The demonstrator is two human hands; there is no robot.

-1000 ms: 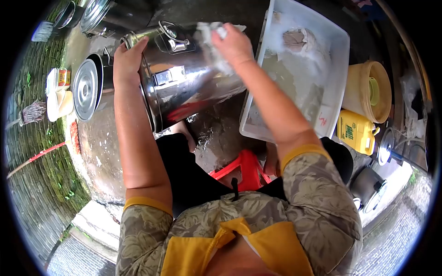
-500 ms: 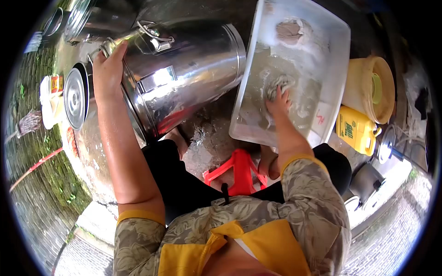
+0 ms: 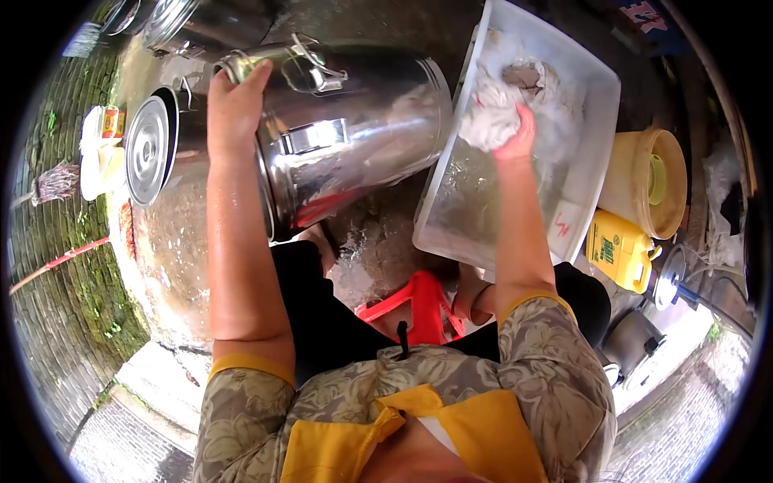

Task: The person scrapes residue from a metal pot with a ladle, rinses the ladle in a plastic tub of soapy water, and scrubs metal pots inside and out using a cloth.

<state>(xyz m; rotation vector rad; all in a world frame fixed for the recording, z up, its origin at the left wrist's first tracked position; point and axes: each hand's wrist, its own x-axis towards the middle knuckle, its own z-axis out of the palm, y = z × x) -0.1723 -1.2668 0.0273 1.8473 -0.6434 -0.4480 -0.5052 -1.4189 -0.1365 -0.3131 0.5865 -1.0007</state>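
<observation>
A large shiny stainless-steel barrel (image 3: 378, 129) with side latches and a wire handle lies tilted on its side before me. My left hand (image 3: 237, 109) grips its rim at the left end, the fingers hooked over the edge. In my right hand (image 3: 518, 138) is a bunched, wet white rag (image 3: 488, 114), raised over the translucent plastic tub (image 3: 592, 173). Cloudy water stands in the tub. A brownish, soapy cloth (image 3: 523, 76) lies at the tub's far end. The barrel's inside is hidden from me.
A red plastic stool (image 3: 424, 310) is below me. On the right are a beige bucket (image 3: 624, 173), a yellow jug (image 3: 616, 249) and a dark pot (image 3: 632, 338). A round metal lid (image 3: 147, 151) and another steel vessel (image 3: 201, 28) are on the left.
My right hand has lifted the rag out of the water, up and away from me. My left hand stays on the barrel's rim. The whole view has shifted slightly.
</observation>
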